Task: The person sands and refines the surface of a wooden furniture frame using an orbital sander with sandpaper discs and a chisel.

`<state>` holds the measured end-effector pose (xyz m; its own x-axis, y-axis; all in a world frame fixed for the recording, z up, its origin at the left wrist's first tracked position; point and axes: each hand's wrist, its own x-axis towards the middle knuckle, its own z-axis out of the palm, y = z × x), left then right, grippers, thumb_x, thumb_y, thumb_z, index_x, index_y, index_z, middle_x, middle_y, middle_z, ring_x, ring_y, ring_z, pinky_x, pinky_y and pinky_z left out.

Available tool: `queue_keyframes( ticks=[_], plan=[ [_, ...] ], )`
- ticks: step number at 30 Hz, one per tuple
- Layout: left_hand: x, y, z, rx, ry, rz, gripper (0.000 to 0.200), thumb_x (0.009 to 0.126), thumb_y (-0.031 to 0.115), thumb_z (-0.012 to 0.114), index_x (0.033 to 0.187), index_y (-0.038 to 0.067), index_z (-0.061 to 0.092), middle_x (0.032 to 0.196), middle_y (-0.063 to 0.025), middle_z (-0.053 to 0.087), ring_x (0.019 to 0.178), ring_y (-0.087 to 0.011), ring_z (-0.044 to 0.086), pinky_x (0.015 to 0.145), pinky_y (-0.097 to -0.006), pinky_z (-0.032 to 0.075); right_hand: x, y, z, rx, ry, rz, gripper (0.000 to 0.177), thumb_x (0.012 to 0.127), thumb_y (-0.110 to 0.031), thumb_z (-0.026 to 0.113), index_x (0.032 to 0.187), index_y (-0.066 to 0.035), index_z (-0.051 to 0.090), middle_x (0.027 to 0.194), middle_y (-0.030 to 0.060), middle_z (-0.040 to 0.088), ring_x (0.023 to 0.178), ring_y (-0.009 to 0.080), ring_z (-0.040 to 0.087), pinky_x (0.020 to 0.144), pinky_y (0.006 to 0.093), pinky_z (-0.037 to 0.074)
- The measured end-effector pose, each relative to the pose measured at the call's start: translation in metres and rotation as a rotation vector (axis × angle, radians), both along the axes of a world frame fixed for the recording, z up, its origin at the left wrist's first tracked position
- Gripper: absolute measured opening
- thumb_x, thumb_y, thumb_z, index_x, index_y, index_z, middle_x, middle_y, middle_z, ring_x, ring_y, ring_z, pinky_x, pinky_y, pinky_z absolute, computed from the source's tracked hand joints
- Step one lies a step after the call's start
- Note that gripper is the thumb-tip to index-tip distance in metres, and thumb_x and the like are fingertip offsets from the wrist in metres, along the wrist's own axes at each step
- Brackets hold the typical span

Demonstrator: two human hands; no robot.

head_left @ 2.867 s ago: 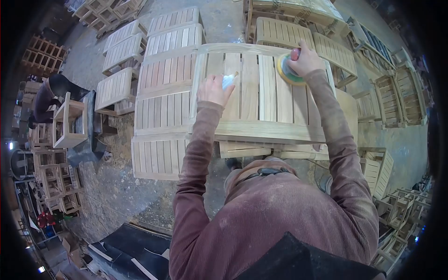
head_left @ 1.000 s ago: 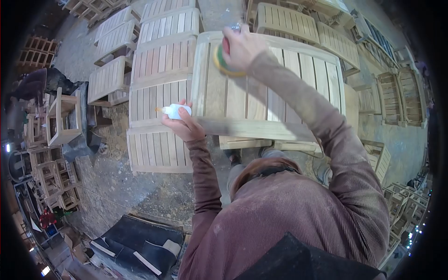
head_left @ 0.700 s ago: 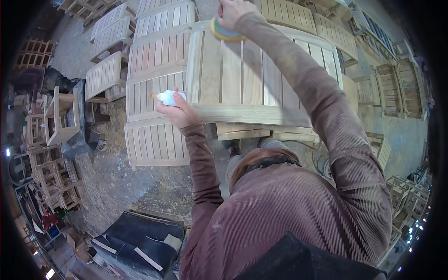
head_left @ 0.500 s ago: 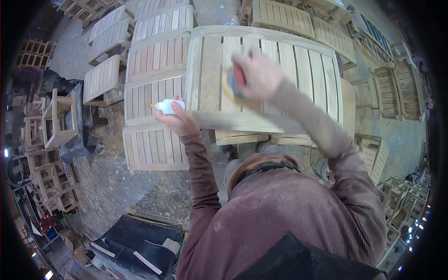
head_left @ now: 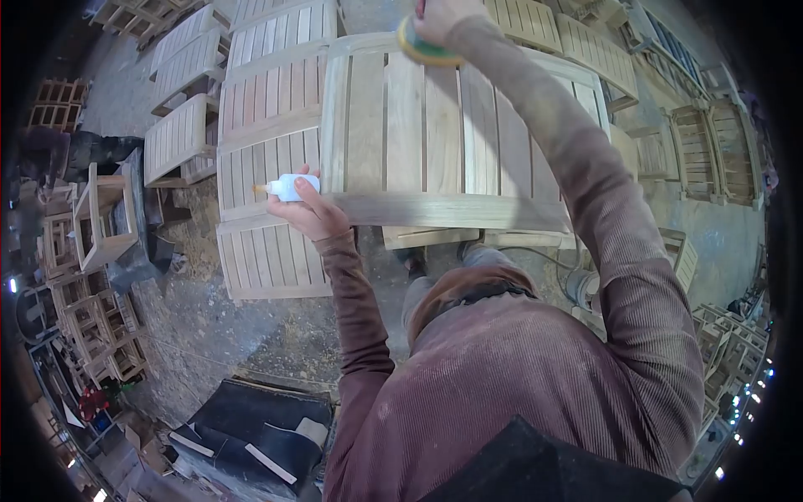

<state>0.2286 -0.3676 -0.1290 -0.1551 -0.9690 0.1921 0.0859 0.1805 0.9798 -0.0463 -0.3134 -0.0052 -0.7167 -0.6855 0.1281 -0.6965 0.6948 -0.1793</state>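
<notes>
My left hand [head_left: 311, 212] is wrapped round a small white squeeze bottle [head_left: 293, 187], which lies on its side with its orange-brown nozzle pointing left. It is just off the near left corner of a slatted wooden tabletop [head_left: 364, 125]. At the far edge of that top, my right hand [head_left: 447, 18] grips a round sanding pad [head_left: 425, 48] with a yellow-green rim. The pad sits on or just above the slats; the exact contact is hard to see. Part of the right hand is cut off by the top of the view.
More slatted wooden tops [head_left: 272, 255] stand in a row to the left, with others [head_left: 180, 138] beyond. Wooden frames [head_left: 104, 217] are stacked along the left side. A black-covered block [head_left: 251, 435] lies behind on the stained floor. A bucket [head_left: 581, 289] with a hose stands near my right side.
My right hand has swept the sanding pad away from me, from mid-tabletop to its far edge. My left hand still holds the bottle and has shifted slightly left in the view.
</notes>
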Motion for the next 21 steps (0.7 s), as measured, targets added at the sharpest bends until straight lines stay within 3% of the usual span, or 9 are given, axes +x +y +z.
queue_keyframes(
  ticks=[2,7,10,12,13,15,17,19,21],
  plan=[
    [-0.003,0.0,-0.001,0.004,0.021,0.013,0.044,0.092,0.025,0.045,0.114,-0.005,0.024,0.104,-0.0288,0.051,0.091,-0.0293,0.057,0.08,-0.0376,0.049,0.013,0.011,-0.028,-0.044,0.073,0.009,0.03,0.079,-0.031,0.053,0.103,-0.013,0.051,0.091,0.0226,0.055,0.08,0.039,0.06,0.069,0.0457,0.05],
    [-0.004,-0.001,-0.002,-0.034,0.024,0.021,0.042,0.092,0.024,0.045,0.114,-0.005,0.024,0.104,-0.0287,0.051,0.091,-0.0289,0.057,0.079,-0.0373,0.049,0.085,0.051,-0.018,-0.189,-0.03,0.255,0.03,0.08,-0.032,0.053,0.103,-0.014,0.05,0.097,0.0243,0.051,0.08,0.0409,0.059,0.069,0.0471,0.05],
    [-0.002,-0.001,-0.001,-0.015,-0.004,-0.008,0.04,0.093,0.024,0.044,0.113,-0.004,0.025,0.104,-0.0285,0.051,0.091,-0.0292,0.057,0.079,-0.0373,0.049,0.044,0.009,-0.027,-0.104,0.063,0.113,0.032,0.077,-0.03,0.057,0.105,-0.015,0.051,0.095,0.0239,0.051,0.079,0.0413,0.059,0.068,0.0465,0.05],
    [-0.004,0.001,0.007,0.007,-0.025,-0.008,0.039,0.093,0.023,0.043,0.113,-0.005,0.025,0.104,-0.0283,0.051,0.091,-0.0293,0.057,0.079,-0.0373,0.049,0.027,-0.006,0.008,0.085,0.047,0.11,0.037,0.079,-0.027,0.048,0.102,0.001,0.052,0.099,0.0274,0.058,0.093,0.037,0.059,0.079,0.0434,0.048],
    [-0.002,0.002,0.008,0.021,-0.04,-0.004,0.037,0.094,0.022,0.043,0.113,-0.005,0.025,0.104,-0.0282,0.051,0.091,-0.0295,0.057,0.079,-0.0374,0.048,0.023,-0.006,0.006,0.087,0.034,0.107,0.037,0.079,-0.027,0.048,0.102,0.001,0.052,0.099,0.0274,0.058,0.093,0.037,0.059,0.079,0.0434,0.048],
    [0.002,0.002,0.004,0.01,-0.051,-0.02,0.037,0.094,0.022,0.042,0.113,-0.005,0.025,0.104,-0.028,0.052,0.091,-0.0295,0.057,0.079,-0.0377,0.048,0.016,-0.007,0.002,0.066,0.109,0.095,0.036,0.079,-0.026,0.049,0.103,0.001,0.052,0.105,0.0285,0.055,0.089,0.0379,0.06,0.078,0.0446,0.049],
    [0.0,-0.002,-0.001,-0.004,-0.038,-0.03,0.037,0.094,0.021,0.042,0.113,-0.005,0.024,0.104,-0.0279,0.052,0.091,-0.0296,0.057,0.079,-0.0381,0.048,0.021,0.013,-0.025,-0.238,0.02,0.215,0.028,0.079,-0.022,0.052,0.102,-0.005,0.053,0.089,0.0221,0.058,0.085,0.035,0.059,0.075,0.0438,0.048],
    [0.002,-0.003,-0.005,-0.041,-0.07,-0.038,0.04,0.094,0.026,0.043,0.114,-0.003,0.024,0.104,-0.0294,0.052,0.089,-0.0307,0.059,0.076,-0.0379,0.051,0.057,0.043,-0.019,-0.122,-0.014,0.152,0.032,0.076,-0.03,0.058,0.104,-0.016,0.051,0.093,0.0236,0.051,0.077,0.0406,0.059,0.066,0.0465,0.05],
    [-0.002,-0.003,-0.007,-0.088,-0.036,-0.048,0.04,0.094,0.026,0.043,0.113,-0.004,0.024,0.103,-0.0294,0.052,0.089,-0.0304,0.058,0.076,-0.0379,0.051,0.089,0.082,-0.014,-0.156,-0.065,0.201,0.032,0.077,-0.031,0.057,0.104,-0.015,0.051,0.092,0.0235,0.051,0.075,0.0403,0.059,0.065,0.0475,0.05]
  ],
)
